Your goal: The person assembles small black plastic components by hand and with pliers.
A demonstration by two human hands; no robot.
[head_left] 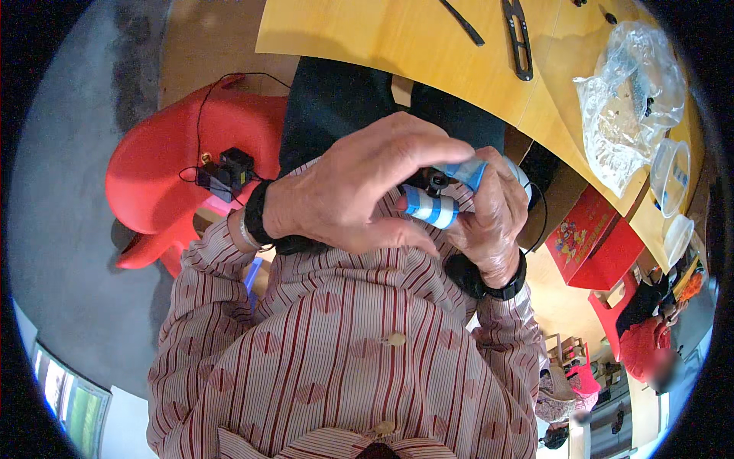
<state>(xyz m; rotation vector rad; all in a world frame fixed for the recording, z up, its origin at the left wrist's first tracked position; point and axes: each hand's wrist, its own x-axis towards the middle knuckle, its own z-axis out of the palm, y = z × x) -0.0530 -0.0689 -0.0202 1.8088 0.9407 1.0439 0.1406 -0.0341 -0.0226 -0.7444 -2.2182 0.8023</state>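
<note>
Close in front of the chest, over a striped pinkish button-up shirt [336, 359], the left hand [352, 191] and the right hand [493, 218] meet around a small blue-and-white striped cylindrical object [432, 208]. In the head view the left hand arches over it from the left, fingers curled and thumb running beneath, so that its fingertips close on the object's upper end, where a small black fitting [434, 182] shows between the two hands. The right hand wraps the object from the right side, fingers bent tightly around a light blue part [468, 173] of it; both hands are closed firmly on it, and it sits tilted between them, well above the lap. Each wrist wears a black band, and a small black box [229, 172] with a thin cable rides near the left wrist. Behind the left forearm stands a red moulded plastic chair [164, 180]. Further off lies a yellow wooden tabletop [382, 38], bearing a black strap-like tool [518, 38], a crumpled clear plastic bag [631, 99] and a clear plastic cup [673, 176]. A red printed box [585, 237] rests below the table's edge.
</note>
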